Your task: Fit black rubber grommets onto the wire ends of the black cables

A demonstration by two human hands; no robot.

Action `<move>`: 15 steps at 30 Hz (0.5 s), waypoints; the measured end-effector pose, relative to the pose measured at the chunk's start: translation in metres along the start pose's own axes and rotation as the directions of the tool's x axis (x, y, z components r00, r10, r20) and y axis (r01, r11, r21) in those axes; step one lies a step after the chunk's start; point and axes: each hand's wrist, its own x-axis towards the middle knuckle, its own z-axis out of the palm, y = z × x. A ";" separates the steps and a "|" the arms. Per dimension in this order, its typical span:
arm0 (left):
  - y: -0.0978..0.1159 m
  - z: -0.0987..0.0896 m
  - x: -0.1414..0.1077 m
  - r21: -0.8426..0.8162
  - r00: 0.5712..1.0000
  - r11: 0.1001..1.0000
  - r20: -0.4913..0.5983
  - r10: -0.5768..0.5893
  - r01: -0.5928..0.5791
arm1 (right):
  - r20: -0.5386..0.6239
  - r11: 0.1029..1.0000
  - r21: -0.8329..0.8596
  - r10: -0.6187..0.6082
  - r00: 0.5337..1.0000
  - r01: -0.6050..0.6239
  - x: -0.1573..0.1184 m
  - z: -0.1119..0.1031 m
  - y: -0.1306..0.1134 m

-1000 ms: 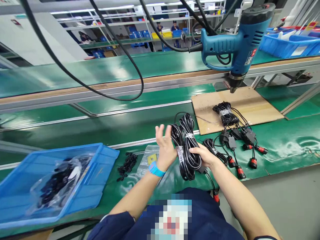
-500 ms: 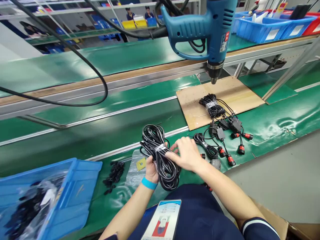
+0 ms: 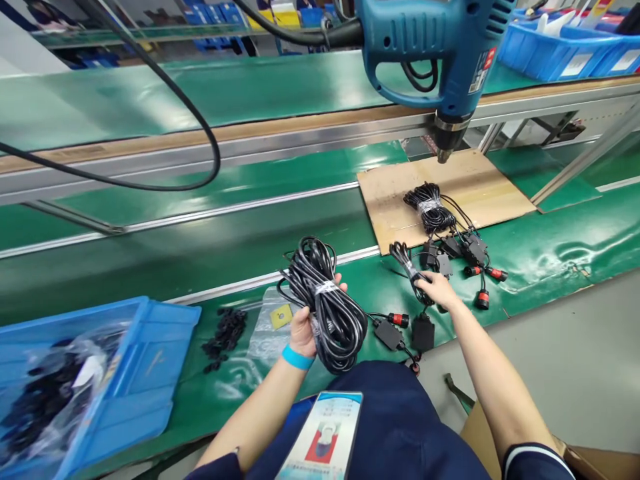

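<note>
My left hand (image 3: 306, 331) is wrapped round a thick coiled black cable (image 3: 334, 313), bound at its middle with clear tape and held above the bench. To the right, my right hand (image 3: 438, 291) pinches a smaller coiled black cable (image 3: 411, 270) at its taped middle. Black boxes (image 3: 423, 333) and a black-and-red connector (image 3: 399, 320) lie between the big coil and my right wrist. Farther back, a third taped coil (image 3: 431, 207) rests on a brown board (image 3: 380, 200), with its boxes and red-ringed connectors (image 3: 483, 299) on the green mat.
A blue heat gun (image 3: 425, 53) hangs nozzle-down over the board. At left stands a blue bin (image 3: 165, 373) holding black parts in plastic bags. Small black pieces (image 3: 225, 333) lie beside a clear bag with a yellow label (image 3: 281, 317). Blue bins (image 3: 545, 57) stand on the upper shelf.
My right hand has left the big coil, moved right and taken hold of the smaller coil, whose near end is lifted. My left hand still holds the big coil. The view has shifted slightly.
</note>
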 end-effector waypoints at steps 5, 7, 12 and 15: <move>-0.011 0.016 0.021 0.010 0.996 0.997 -0.044 -0.072 0.073 | 0.066 0.939 0.316 -0.168 0.984 0.140 -0.017 -0.031 -0.062; -0.017 0.025 0.036 0.022 0.997 0.998 -0.063 -0.050 0.051 | 0.098 0.896 0.403 -0.242 0.965 0.183 -0.030 -0.028 -0.088; -0.027 0.024 0.064 0.052 0.994 0.998 -0.102 -0.034 0.040 | 0.057 0.840 0.415 -0.407 0.912 0.349 -0.049 0.002 -0.124; -0.025 0.013 0.069 0.061 0.992 0.998 -0.123 -0.012 0.019 | 0.038 0.906 0.272 -0.345 0.938 0.323 -0.045 0.017 -0.130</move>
